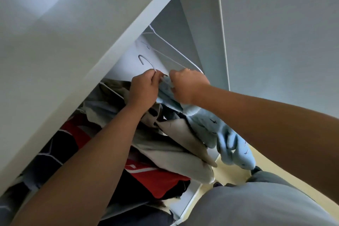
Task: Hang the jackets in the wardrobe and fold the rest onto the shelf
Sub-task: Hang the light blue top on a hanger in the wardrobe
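Both my arms reach up into the white wardrobe (128, 29). My left hand (145, 88) grips the neck of a wire hanger (145, 61), whose hook points up toward the hidden rail. My right hand (189, 86) pinches the collar of a light blue garment (207, 126) with small dark bird prints. The blue garment hangs down from between my hands. Beige jackets (176, 145) hang just left of it, partly under my left forearm.
A red, black and white jacket (152, 180) hangs lower left among other dark clothes. Empty white wire hangers (170, 49) hang deeper inside. The open wardrobe door (275, 33) stands on the right. Yellowish floor (236, 172) shows below.
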